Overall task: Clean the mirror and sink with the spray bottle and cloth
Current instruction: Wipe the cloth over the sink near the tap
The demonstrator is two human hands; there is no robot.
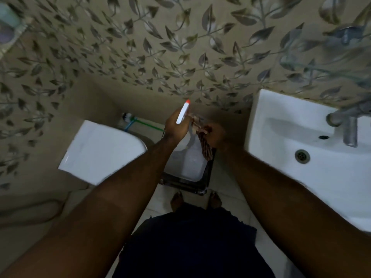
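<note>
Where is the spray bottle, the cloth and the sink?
spray bottle point(182, 113), head view, on its white spray head.
cloth point(205, 144), head view, on the hanging striped part.
sink point(291, 125), head view, on the white basin.

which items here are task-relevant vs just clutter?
In use: spray bottle in the left hand; striped cloth in the right hand; sink with its tap. No mirror visible.

Lying about: toilet tank, toilet brush, bin on the floor.
</note>
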